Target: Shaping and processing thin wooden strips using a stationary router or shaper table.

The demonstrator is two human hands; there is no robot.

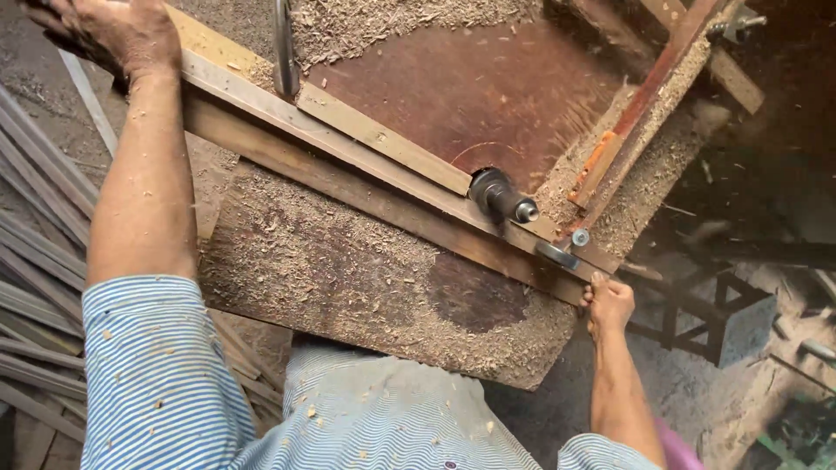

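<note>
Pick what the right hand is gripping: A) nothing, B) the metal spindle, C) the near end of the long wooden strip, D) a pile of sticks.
C: the right hand closes on the end of the wooden strip, below the metal spindle, at the sawdust-covered table edge.

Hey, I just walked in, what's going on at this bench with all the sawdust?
A person in a blue striped shirt leans over a sawdust-covered work table. A long wooden strip lies across it beside a guide rail, next to a dark spindle with a metal tip. The left hand rests on the strip's far end at the top left, and the right hand grips its near end at the table's edge. More thin wooden strips are piled on the floor at the left.
</note>
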